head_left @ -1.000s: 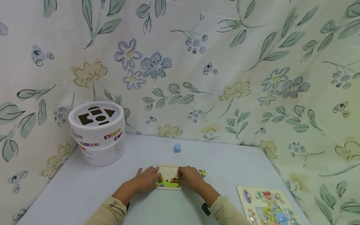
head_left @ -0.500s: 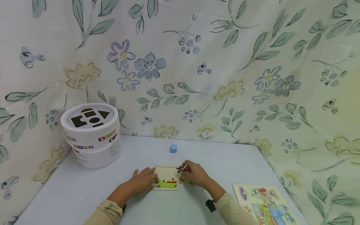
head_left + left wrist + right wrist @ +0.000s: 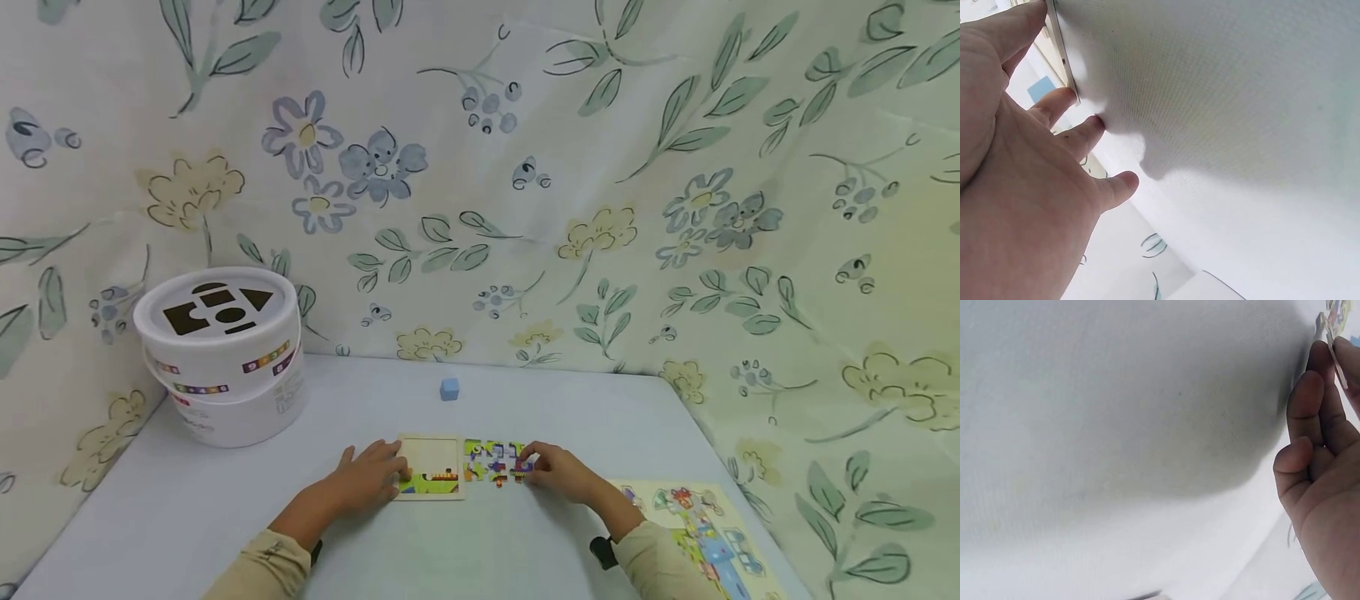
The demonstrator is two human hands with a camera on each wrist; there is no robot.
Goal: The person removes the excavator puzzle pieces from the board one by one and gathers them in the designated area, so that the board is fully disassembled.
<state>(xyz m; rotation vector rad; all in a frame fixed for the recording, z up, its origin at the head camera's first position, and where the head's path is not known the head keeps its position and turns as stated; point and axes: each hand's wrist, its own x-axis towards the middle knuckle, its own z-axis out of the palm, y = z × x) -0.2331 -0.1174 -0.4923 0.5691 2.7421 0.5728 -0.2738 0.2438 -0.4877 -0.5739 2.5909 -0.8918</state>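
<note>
A small wooden jigsaw tray [image 3: 430, 462] lies flat, its lower part filled with green and red-brown printed pieces, the upper part bare wood. My left hand [image 3: 365, 482] rests at its left edge, thumb on the tray and the other fingers spread; in the left wrist view fingertips [image 3: 1063, 97] touch the tray's side. Right of the tray lie several loose jigsaw pieces [image 3: 495, 452] in green, purple and orange. At their right end my right hand [image 3: 562, 472] pinches a jigsaw piece [image 3: 1337, 359], seen edge-on in the right wrist view between thumb and fingers.
A small blue cube [image 3: 449, 389] sits behind the tray. A white lidded bucket [image 3: 221, 358] with shape cut-outs stands at the back left. A larger picture puzzle board [image 3: 720, 533] lies at the front right, partly behind the right forearm. A floral cloth [image 3: 450, 183] hangs behind the table.
My right hand has moved right, from the tray to the far end of the loose pieces, which now show. The left hand stays at the tray's edge. The head view has shifted slightly right.
</note>
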